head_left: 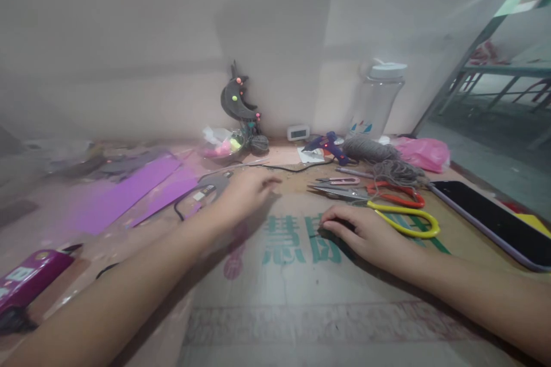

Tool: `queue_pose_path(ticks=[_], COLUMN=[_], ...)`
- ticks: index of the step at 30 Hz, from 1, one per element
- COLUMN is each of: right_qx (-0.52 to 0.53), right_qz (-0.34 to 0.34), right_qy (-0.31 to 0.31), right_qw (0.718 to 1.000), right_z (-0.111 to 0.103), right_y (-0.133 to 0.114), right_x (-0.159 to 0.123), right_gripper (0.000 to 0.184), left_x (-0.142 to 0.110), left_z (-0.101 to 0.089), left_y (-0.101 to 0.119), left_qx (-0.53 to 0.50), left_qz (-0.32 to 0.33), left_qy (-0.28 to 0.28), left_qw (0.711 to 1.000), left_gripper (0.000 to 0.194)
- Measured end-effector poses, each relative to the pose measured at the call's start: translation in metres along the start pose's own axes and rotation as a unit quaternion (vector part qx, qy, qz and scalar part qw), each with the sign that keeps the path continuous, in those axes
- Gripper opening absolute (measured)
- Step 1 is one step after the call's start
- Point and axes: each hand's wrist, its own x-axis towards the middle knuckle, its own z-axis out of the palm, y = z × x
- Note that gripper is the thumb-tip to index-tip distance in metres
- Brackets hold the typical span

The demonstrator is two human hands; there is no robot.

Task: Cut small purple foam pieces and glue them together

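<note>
My left hand (pixel 247 192) is above the board, beside a grey felt piece (pixel 215 186). Its fingers point right, slightly apart and loosely bent, with nothing visible in them. Resting on the printed board (pixel 284 287), my right hand (pixel 361 232) has its thumb and index finger pressed together. A tiny dark line shows at those fingertips, too small to name. Just beyond the right hand lie scissors (pixel 408 230) with one yellow and one red handle loop, blades toward the left. Pink-handled thread snips (pixel 344 181) and a pen (pixel 355 172) are behind the blades.
Purple sheets (pixel 142 186) and a magenta tool (pixel 34 278) lie left. At the back stand a dark crescent with pins (pixel 236 98), a bowl (pixel 224 149), a small display (pixel 298 133), a glue gun (pixel 329 146), grey yarn (pixel 370 149) and a bottle (pixel 376 103). A phone (pixel 495 218) lies right.
</note>
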Motion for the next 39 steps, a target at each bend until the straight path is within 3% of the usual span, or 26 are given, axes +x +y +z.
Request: queue_pose_path(ticks=[4,8,18,22,24,26,30,34,39], right_qx=[-0.004,-0.014,-0.012,-0.005,0.002,0.013,0.028,0.008,-0.018], right_qz=[-0.006,-0.013,-0.021,-0.018,-0.018,-0.014,-0.033,-0.092,-0.108], right_qy=[-0.006,-0.012,-0.015,-0.015,-0.01,-0.003,0.02,0.001,-0.004], right_qw=[1.0,1.0,1.0,1.0,1.0,1.0,0.999,0.996,0.994], right_z=[0.002,0.003,0.003,0.001,0.0,-0.002,-0.007,-0.007,-0.002], right_y=[0.0,-0.001,-0.003,-0.003,-0.003,-0.004,-0.007,-0.007,-0.004], right_x=[0.0,0.001,0.002,0.002,0.001,0.001,-0.003,-0.004,-0.004], right_gripper=[0.022,0.021,0.021,0.021,0.021,0.023,0.025,0.029,0.031], left_x=[0.011,0.012,0.02,0.017,0.014,0.008,-0.01,-0.022,-0.011], left_z=[-0.005,0.002,0.009,0.002,-0.001,0.001,0.023,0.039,0.013], left_y=[-0.054,-0.071,-0.062,-0.056,-0.04,-0.014,0.04,0.055,0.024], left_qx=[0.11,0.114,0.049,-0.005,-0.069,-0.217,-0.374,-0.288,-0.079], left_qz=[-0.025,-0.031,-0.064,-0.097,-0.118,-0.137,-0.101,-0.06,-0.001], left_qy=[0.003,0.0,0.006,0.025,0.027,0.022,0.004,-0.053,-0.046], left_qw=[0.994,0.993,0.997,0.995,0.99,0.966,0.922,0.954,0.996], left_gripper=[0.033,0.039,0.021,0.024,0.028,0.03,0.025,0.021,0.028])
